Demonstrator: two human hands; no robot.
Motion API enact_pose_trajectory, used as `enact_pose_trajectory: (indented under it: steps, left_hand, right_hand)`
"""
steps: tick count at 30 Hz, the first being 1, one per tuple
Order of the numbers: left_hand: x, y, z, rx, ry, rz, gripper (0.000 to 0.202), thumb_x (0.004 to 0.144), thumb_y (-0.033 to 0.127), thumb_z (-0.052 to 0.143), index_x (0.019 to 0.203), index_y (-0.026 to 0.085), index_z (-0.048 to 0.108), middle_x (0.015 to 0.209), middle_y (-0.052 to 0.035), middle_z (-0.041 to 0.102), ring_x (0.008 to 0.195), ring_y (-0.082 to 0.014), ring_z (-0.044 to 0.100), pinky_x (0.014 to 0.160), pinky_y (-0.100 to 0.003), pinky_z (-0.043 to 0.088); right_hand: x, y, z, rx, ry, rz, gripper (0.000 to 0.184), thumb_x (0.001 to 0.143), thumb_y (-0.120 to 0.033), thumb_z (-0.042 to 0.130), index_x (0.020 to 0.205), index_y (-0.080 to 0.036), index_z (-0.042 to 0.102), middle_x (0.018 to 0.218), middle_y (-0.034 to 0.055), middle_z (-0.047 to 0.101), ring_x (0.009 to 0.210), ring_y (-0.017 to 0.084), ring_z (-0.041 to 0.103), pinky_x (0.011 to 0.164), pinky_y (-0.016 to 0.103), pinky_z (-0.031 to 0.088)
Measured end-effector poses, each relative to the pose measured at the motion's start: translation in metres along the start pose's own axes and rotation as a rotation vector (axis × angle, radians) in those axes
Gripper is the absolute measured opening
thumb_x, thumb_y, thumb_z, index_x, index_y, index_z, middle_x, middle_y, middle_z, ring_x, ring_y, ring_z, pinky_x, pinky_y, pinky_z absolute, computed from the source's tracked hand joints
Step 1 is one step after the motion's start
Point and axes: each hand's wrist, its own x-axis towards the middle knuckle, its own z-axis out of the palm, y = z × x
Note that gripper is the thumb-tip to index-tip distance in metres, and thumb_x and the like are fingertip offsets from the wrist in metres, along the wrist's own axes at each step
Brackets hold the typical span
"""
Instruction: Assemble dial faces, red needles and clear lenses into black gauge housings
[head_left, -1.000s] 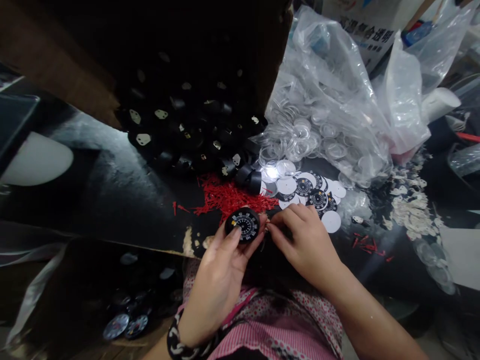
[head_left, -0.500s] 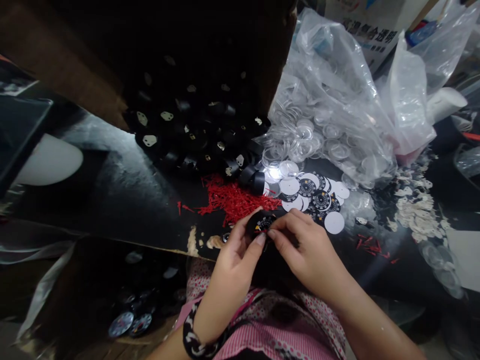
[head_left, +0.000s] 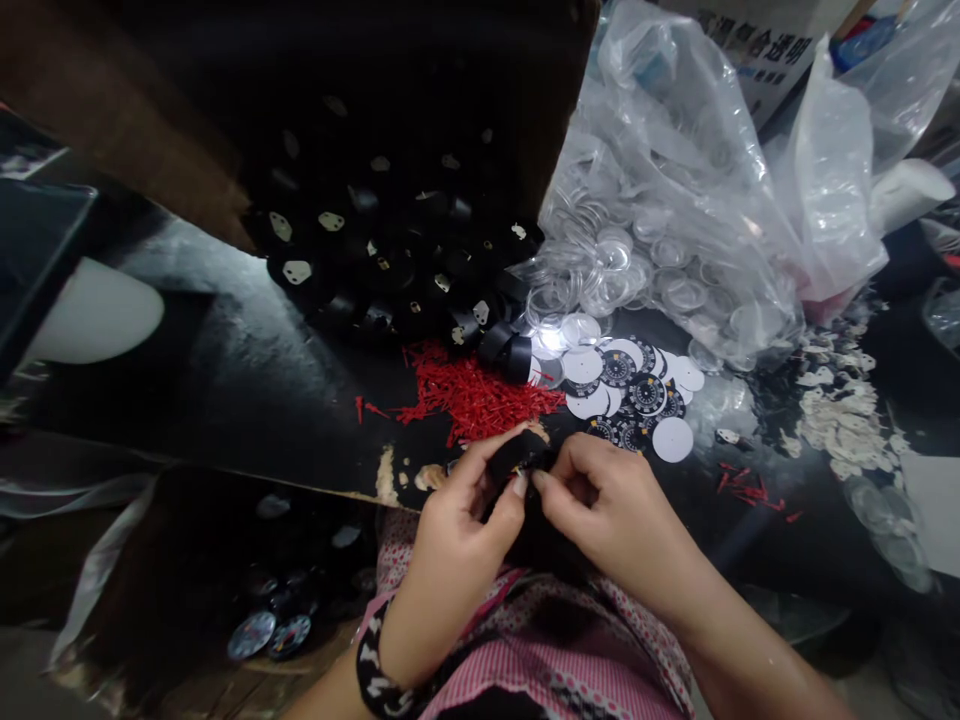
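The left hand (head_left: 465, 510) clasps a black dial (head_left: 529, 444) between its fingers; the right hand (head_left: 611, 490) curls its fingers beside it, pinch unclear. Red needles (head_left: 480, 392) lie just beyond both.

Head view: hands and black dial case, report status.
Left hand holding black dial case. Right hand at its face, grip unclear. Red pointers heaped beyond, not blocking.
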Motion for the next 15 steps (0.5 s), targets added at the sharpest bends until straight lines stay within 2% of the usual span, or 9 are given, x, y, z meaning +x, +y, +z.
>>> enact_pose_trajectory:
  steps: [2, 4, 5, 7, 9, 11, 13, 15]
  left_hand:
    - [0.002, -0.001, -0.003, -0.14, -0.08, -0.111, 0.032, 0.086, 0.029, 0.062, 0.118, 0.026, 0.064, 0.125, -0.0025, 0.068, 0.116, -0.0211, 0.062, 0.101, -0.029, 0.048]
    - [0.003, -0.003, -0.007, -0.269, -0.153, -0.208, 0.039, 0.086, 0.032, 0.065, 0.124, 0.03, 0.061, 0.131, -0.0017, 0.064, 0.122, -0.0224, 0.059, 0.105, -0.031, 0.045]
    - [0.003, -0.005, -0.009, -0.304, -0.171, -0.238, 0.042, 0.085, 0.033, 0.066, 0.127, 0.032, 0.06, 0.133, -0.0008, 0.063, 0.124, -0.0227, 0.056, 0.108, -0.032, 0.043]
    - [0.002, -0.008, -0.009, -0.317, -0.151, -0.261, 0.043, 0.085, 0.035, 0.067, 0.127, 0.034, 0.06, 0.138, 0.0011, 0.059, 0.13, -0.023, 0.051, 0.111, -0.033, 0.039]
    - [0.0, -0.01, -0.006, -0.322, -0.077, -0.287, 0.042, 0.083, 0.041, 0.068, 0.124, 0.034, 0.064, 0.139, 0.0016, 0.058, 0.134, -0.0251, 0.047, 0.11, -0.034, 0.04]
    - [-0.001, -0.01, 0.0, -0.346, -0.012, -0.335, 0.041, 0.081, 0.047, 0.067, 0.119, 0.031, 0.068, 0.137, -0.001, 0.06, 0.133, -0.0291, 0.047, 0.107, -0.038, 0.045]
    - [-0.001, -0.011, 0.006, -0.357, 0.007, -0.338, 0.044, 0.084, 0.053, 0.06, 0.119, 0.028, 0.068, 0.133, -0.0038, 0.063, 0.129, -0.0311, 0.052, 0.104, -0.043, 0.048]
    - [0.002, -0.014, 0.008, -0.336, -0.004, -0.282, 0.045, 0.085, 0.054, 0.058, 0.122, 0.029, 0.067, 0.134, -0.0031, 0.062, 0.13, -0.0296, 0.051, 0.108, -0.044, 0.042]
  right_hand:
    - [0.003, 0.001, -0.003, -0.059, 0.019, -0.071, 0.015, 0.083, -0.012, 0.062, 0.07, -0.018, 0.055, 0.071, -0.0007, 0.059, 0.067, 0.015, 0.055, 0.067, 0.029, 0.039]
    - [0.006, 0.004, -0.006, -0.158, 0.045, -0.189, 0.003, 0.086, -0.014, 0.059, 0.085, -0.016, 0.061, 0.083, 0.0032, 0.063, 0.077, 0.018, 0.058, 0.073, 0.032, 0.039]
    - [0.007, 0.005, -0.006, -0.225, 0.048, -0.244, 0.005, 0.087, -0.015, 0.057, 0.09, -0.016, 0.062, 0.087, 0.0048, 0.064, 0.08, 0.02, 0.059, 0.075, 0.033, 0.039]
    - [0.01, 0.008, -0.005, -0.358, 0.041, -0.329, 0.008, 0.089, -0.016, 0.054, 0.09, -0.015, 0.062, 0.086, 0.0058, 0.065, 0.08, 0.021, 0.058, 0.075, 0.035, 0.038]
    - [0.012, 0.008, -0.001, -0.436, 0.055, -0.373, 0.01, 0.089, -0.016, 0.053, 0.085, -0.015, 0.062, 0.081, 0.0059, 0.064, 0.076, 0.021, 0.057, 0.073, 0.036, 0.038]
    - [0.013, 0.004, 0.001, -0.429, 0.096, -0.349, 0.009, 0.086, -0.014, 0.054, 0.081, -0.014, 0.061, 0.078, 0.006, 0.063, 0.073, 0.02, 0.055, 0.072, 0.034, 0.039]
    - [0.013, -0.001, 0.001, -0.366, 0.112, -0.241, 0.007, 0.084, -0.012, 0.056, 0.08, -0.014, 0.061, 0.076, 0.0049, 0.063, 0.07, 0.018, 0.055, 0.067, 0.031, 0.04]
    - [0.014, -0.004, -0.003, -0.285, 0.056, -0.104, 0.006, 0.083, -0.011, 0.058, 0.08, -0.015, 0.061, 0.075, 0.0022, 0.063, 0.067, 0.015, 0.055, 0.062, 0.027, 0.04]
